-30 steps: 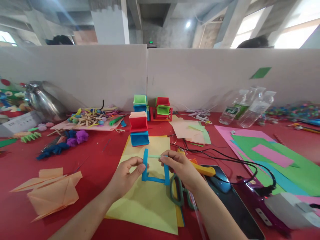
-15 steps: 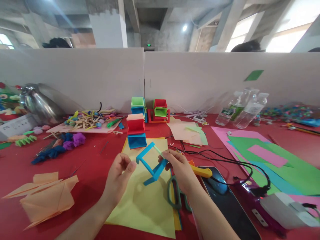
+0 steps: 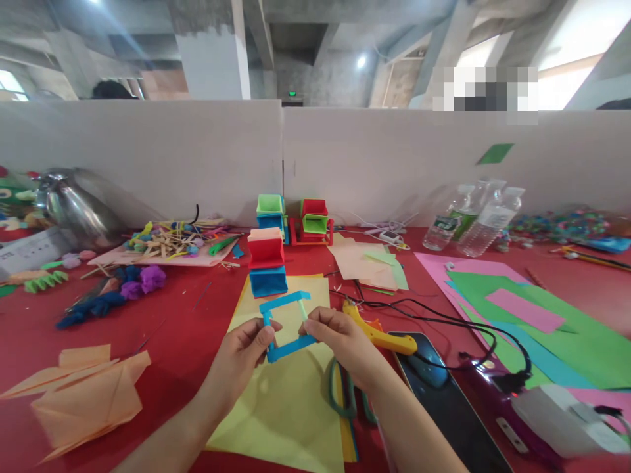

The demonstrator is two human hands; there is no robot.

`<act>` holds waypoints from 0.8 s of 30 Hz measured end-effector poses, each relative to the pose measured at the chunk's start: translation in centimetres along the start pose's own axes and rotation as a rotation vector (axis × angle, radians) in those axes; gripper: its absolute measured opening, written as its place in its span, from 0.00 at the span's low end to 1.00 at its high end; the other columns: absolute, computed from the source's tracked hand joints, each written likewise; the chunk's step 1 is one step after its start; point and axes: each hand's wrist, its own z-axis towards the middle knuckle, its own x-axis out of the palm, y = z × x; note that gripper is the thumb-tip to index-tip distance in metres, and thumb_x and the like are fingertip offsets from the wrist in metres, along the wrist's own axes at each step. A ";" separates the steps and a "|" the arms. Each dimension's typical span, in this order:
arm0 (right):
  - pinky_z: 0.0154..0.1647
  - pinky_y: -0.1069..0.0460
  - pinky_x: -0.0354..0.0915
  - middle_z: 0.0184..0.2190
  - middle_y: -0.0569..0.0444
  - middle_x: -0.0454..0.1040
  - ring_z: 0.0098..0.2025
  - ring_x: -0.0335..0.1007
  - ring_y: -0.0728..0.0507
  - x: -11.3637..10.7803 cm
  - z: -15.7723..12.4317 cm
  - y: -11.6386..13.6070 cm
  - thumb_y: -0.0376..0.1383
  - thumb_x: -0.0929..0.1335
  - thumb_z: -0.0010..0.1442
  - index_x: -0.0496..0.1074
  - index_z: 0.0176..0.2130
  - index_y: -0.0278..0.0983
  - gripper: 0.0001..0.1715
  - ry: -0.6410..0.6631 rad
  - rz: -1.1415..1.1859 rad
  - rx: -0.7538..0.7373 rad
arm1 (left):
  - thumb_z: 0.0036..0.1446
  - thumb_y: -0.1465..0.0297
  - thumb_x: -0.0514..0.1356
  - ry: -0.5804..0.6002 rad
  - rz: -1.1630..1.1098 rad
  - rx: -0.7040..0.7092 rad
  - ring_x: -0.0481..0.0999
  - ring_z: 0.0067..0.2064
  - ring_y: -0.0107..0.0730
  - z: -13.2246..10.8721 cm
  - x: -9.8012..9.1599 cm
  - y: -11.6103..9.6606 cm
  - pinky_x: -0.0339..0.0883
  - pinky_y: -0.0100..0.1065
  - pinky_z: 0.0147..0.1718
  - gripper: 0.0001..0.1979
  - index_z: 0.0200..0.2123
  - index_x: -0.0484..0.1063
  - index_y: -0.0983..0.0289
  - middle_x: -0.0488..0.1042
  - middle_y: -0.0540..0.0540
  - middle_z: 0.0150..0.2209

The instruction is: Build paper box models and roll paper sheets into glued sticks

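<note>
Between my hands is a four-sided blue paper frame, with a pale green strip along its right side. My left hand pinches its left side between thumb and fingers. At the lower right corner, my right hand grips the frame, its fingertips hiding part of the green strip's end. The frame is held above yellow paper sheets. Just beyond it stands a folded paper piece, red on top and blue below. Green-handled scissors lie partly under my right hand.
A yellow glue gun and a dark phone lie to the right, beside black cables and a purple power strip. Folded orange paper is at left. Plastic bottles and a metal jug stand farther back.
My left hand has moved right and now grips the frame, which it was not holding before. The frame has turned from a slanted diamond to nearly level.
</note>
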 end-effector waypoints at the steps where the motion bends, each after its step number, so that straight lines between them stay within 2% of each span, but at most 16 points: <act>1: 0.32 0.54 0.55 0.24 0.57 0.68 0.28 0.59 0.50 0.0 0.0 0.0 0.42 0.66 0.53 0.66 0.23 0.35 0.14 0.001 -0.001 0.002 | 0.48 0.55 0.59 0.003 0.007 0.000 0.56 0.21 0.22 0.1 -0.1 0.1 0.51 0.25 0.20 0.18 0.32 0.71 0.65 0.63 0.46 0.20; 5: 0.31 0.54 0.54 0.21 0.59 0.63 0.27 0.58 0.50 -0.1 0.1 0.0 0.43 0.67 0.51 0.64 0.22 0.36 0.15 0.019 0.011 0.019 | 0.49 0.56 0.59 0.021 0.072 0.053 0.57 0.20 0.21 0.3 -0.3 0.2 0.52 0.25 0.20 0.16 0.30 0.70 0.65 0.63 0.46 0.20; 11: 0.26 0.55 0.52 0.20 0.61 0.58 0.25 0.53 0.51 -0.2 0.0 -0.2 0.45 0.67 0.51 0.64 0.23 0.36 0.16 0.072 -0.064 0.004 | 0.53 0.59 0.57 0.025 0.198 0.176 0.67 0.28 0.28 0.3 -0.6 0.5 0.61 0.28 0.28 0.13 0.30 0.70 0.64 0.68 0.49 0.25; 20: 0.33 0.54 0.58 0.24 0.57 0.67 0.29 0.62 0.49 -0.3 0.2 -0.3 0.41 0.68 0.51 0.69 0.24 0.36 0.11 0.022 -0.258 -0.120 | 0.53 0.59 0.56 -0.009 0.354 0.217 0.70 0.29 0.30 0.7 -1.0 0.2 0.63 0.28 0.29 0.13 0.31 0.71 0.64 0.70 0.49 0.25; 24: 0.34 0.53 0.60 0.33 0.54 0.72 0.31 0.64 0.48 -0.3 0.1 -0.3 0.42 0.67 0.52 0.72 0.32 0.36 0.12 0.022 -0.224 -0.121 | 0.54 0.59 0.54 -0.013 0.445 0.241 0.72 0.32 0.33 0.6 -1.9 -1.0 0.64 0.28 0.30 0.14 0.36 0.72 0.63 0.74 0.51 0.29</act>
